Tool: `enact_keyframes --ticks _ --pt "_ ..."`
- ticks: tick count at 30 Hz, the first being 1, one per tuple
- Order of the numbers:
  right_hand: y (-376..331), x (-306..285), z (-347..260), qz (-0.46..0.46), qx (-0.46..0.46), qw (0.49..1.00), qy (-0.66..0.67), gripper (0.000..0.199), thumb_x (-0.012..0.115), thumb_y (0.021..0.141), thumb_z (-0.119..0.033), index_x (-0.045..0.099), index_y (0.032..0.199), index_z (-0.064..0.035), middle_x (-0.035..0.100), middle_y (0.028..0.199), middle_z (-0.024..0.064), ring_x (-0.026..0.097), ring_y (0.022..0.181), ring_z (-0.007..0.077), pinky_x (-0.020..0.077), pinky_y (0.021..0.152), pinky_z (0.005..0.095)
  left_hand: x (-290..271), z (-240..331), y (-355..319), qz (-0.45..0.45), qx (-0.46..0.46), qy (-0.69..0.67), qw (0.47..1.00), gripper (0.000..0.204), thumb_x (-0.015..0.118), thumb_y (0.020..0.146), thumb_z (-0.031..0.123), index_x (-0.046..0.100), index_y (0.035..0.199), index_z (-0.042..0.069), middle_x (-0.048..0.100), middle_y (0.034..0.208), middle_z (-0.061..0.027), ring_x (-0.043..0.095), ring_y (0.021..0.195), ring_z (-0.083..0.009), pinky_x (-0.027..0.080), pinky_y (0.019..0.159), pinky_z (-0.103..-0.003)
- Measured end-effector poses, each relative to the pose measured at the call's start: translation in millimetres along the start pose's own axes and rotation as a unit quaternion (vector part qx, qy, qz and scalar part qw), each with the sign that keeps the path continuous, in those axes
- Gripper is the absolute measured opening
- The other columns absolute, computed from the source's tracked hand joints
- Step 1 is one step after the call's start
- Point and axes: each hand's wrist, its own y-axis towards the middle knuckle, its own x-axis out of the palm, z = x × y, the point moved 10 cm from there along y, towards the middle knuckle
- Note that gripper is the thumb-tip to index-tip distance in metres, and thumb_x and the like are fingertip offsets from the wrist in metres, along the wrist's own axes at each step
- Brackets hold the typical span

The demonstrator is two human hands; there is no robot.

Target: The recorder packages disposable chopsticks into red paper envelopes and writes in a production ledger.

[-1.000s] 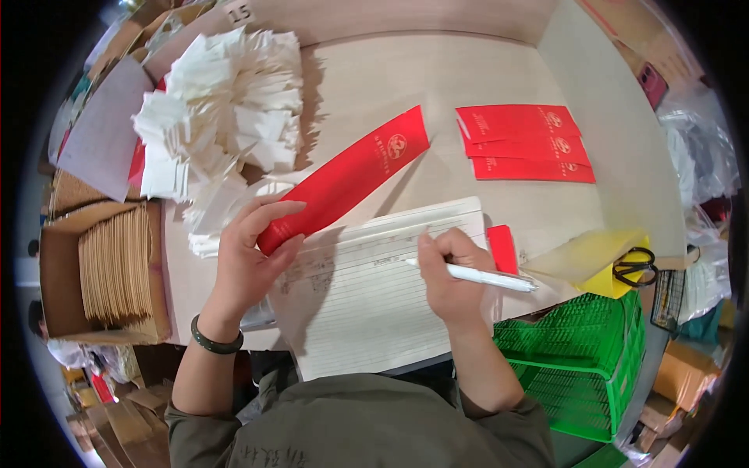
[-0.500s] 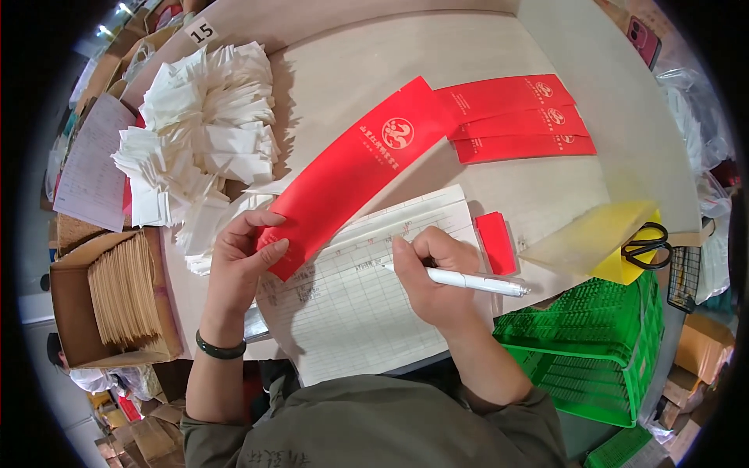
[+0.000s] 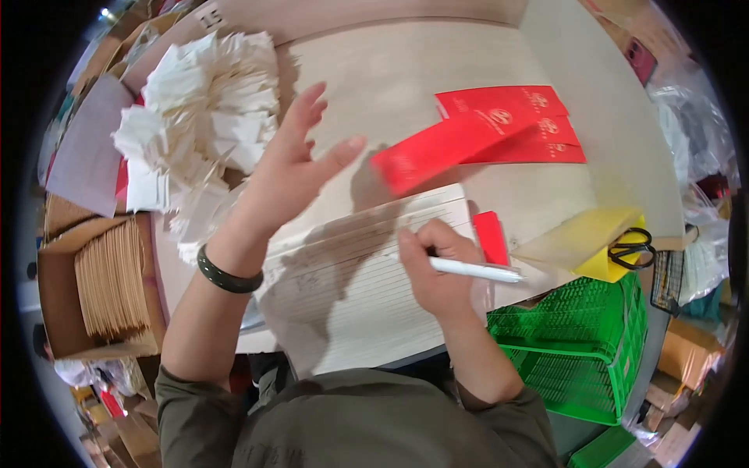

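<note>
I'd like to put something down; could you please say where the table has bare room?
The widest bare patch lies between the white paper pile, the back panel and the red packets, though the left hand hangs over its left side. Another lies between those packets and the yellow sheet. Nearer, the notebook, white pen and right hand crowd the table.

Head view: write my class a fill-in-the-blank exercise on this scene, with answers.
1. The pen is in the ____ hand.
2. The open left hand holds ____.
3. The bracelet is on the ____ wrist.
4. The basket is coloured ____.

Missing words: right; nothing; left; green.
</note>
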Motion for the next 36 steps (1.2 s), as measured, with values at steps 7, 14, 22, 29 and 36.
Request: enact_keyframes --ticks 7,14,22,29,36 --pt "2 7 -3 -0.031 -0.014 0.998 0.056 0.031 0.060 0.096 -0.006 0.049 0.068 -0.0049 0.049 0.058 -0.0036 0.038 0.052 0.0010 0.0292 0.047 0.0204 -65 -25 -122 0.061 0.016 0.084 0.994 0.046 0.072 0.087 0.013 0.057 0.130 0.005 0.057 0.131 -0.0080 0.054 0.119 -0.0215 0.045 0.095 -0.033" --pt "2 -1 -1 -0.008 -0.038 0.999 0.018 0.029 0.054 0.098 -0.010 0.046 0.070 -0.0057 0.047 0.056 -0.0009 0.035 0.046 0.0017 0.0262 0.040 0.0203 -93 -76 -224 0.164 -0.146 -0.003 0.976 0.021 0.062 0.091 0.000 0.062 0.112 0.001 0.061 0.094 -0.0002 0.054 0.081 -0.0055 0.045 0.075 -0.021" --pt "3 5 -3 0.009 -0.012 1.000 -0.021 0.033 0.050 0.100 -0.015 0.044 0.068 -0.0076 0.045 0.055 -0.0014 0.033 0.043 0.0028 0.0243 0.039 0.0208 -60 -102 -275 0.151 -0.218 -0.174 0.948 0.021 0.062 0.094 0.001 0.062 0.115 0.000 0.067 0.103 -0.0030 0.063 0.090 -0.0076 0.050 0.081 -0.023" --pt "-2 -15 -11 0.042 0.015 0.998 0.035 0.050 0.035 0.106 -0.042 0.057 0.092 -0.0006 0.051 0.061 0.0022 0.038 0.047 0.0035 0.0286 0.043 0.0198 -46 -96 -267 0.125 -0.220 -0.238 0.938 0.030 0.061 0.095 0.002 0.055 0.124 -0.001 0.065 0.107 -0.0053 0.063 0.095 -0.0093 0.051 0.085 -0.025" --pt "-53 -66 -44 0.113 -0.064 0.984 -0.119 0.022 0.055 0.100 -0.019 0.058 0.106 0.0019 0.061 0.076 0.0046 0.048 0.060 0.0067 0.0372 0.054 0.0190 -41 -105 -268 0.111 -0.237 -0.335 0.905 0.038 0.061 0.094 0.003 0.050 0.130 0.002 0.061 0.105 -0.0033 0.057 0.094 -0.0077 0.051 0.080 -0.023"
